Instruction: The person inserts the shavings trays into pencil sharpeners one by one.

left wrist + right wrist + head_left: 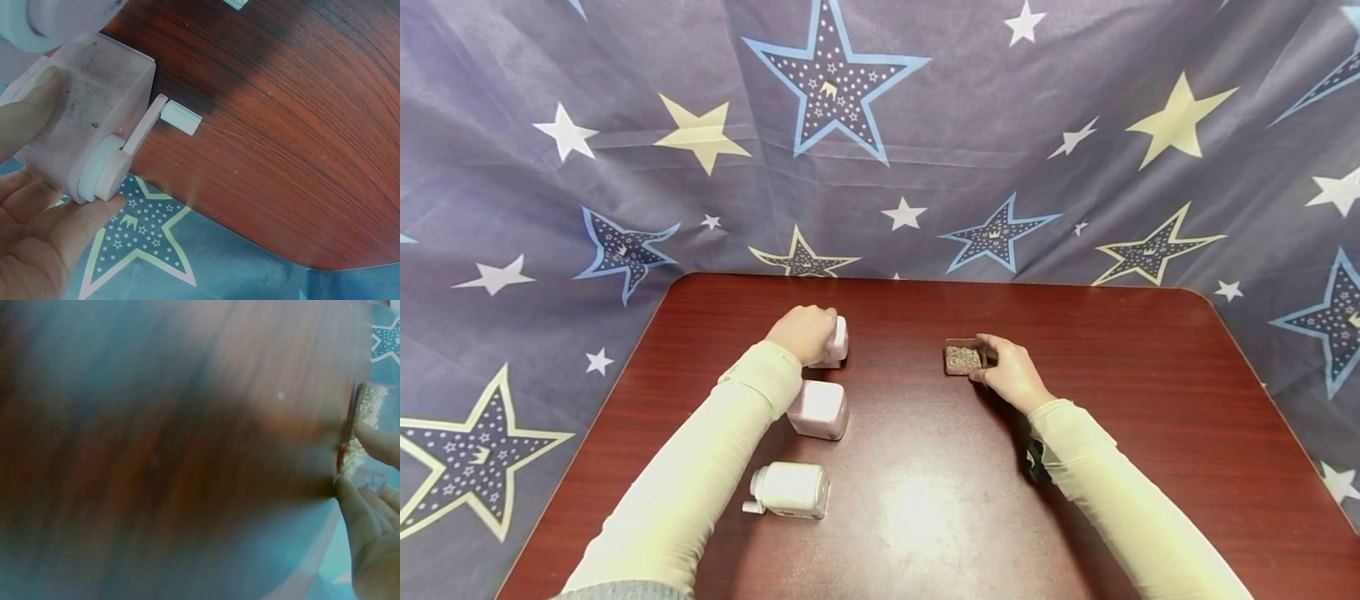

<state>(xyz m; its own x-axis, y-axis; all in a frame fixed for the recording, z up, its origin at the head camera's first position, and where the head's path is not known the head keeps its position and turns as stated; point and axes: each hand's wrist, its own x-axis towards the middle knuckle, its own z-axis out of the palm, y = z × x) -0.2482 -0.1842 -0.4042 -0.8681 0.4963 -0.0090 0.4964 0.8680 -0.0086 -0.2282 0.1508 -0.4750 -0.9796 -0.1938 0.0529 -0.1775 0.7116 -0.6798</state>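
My left hand (805, 333) grips a pale pink crank pencil sharpener (838, 342) at the table's far left. In the left wrist view its crank arm (140, 134) and ribbed knob (181, 117) point away from the fingers, and dark smudges mark the body. Nearer to me stand a second pink sharpener (820, 408) and a white sharpener (792, 489), whose crank faces left. Right of these, my right hand (1011, 375) holds a small clear shavings tray (958, 342) between thumb and fingers. Brown pencil shavings (962, 360) fill it.
The red-brown wood-grain table (1150, 400) meets a grey star-patterned cloth (970, 108) along its back and sides. A dark device (1036, 462) sits under the right wrist. Part of another pale sharpener (62, 15) shows at the left wrist view's upper corner.
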